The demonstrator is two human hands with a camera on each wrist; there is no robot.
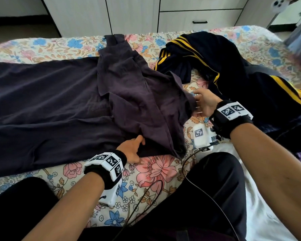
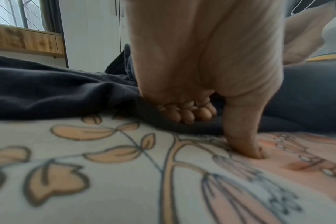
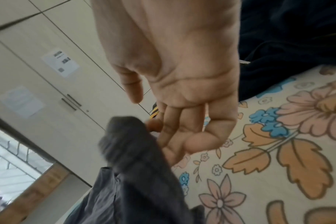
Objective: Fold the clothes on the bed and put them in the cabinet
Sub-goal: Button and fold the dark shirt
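Note:
A dark purple garment lies spread across the flowered bed, with a flap folded over its right part. My left hand sits at the near hem. In the left wrist view its fingers curl onto the hem of the purple garment, and the thumb presses into the sheet. My right hand is at the flap's right edge. There the right hand shows a bare palm and loose fingers, which touch a raised cloth corner. The thumb stands apart from them.
A navy garment with yellow stripes lies heaped at the right of the bed. White cabinet doors and a drawer stand behind the bed. My black-trousered legs and thin cables cross the flowered sheet in front.

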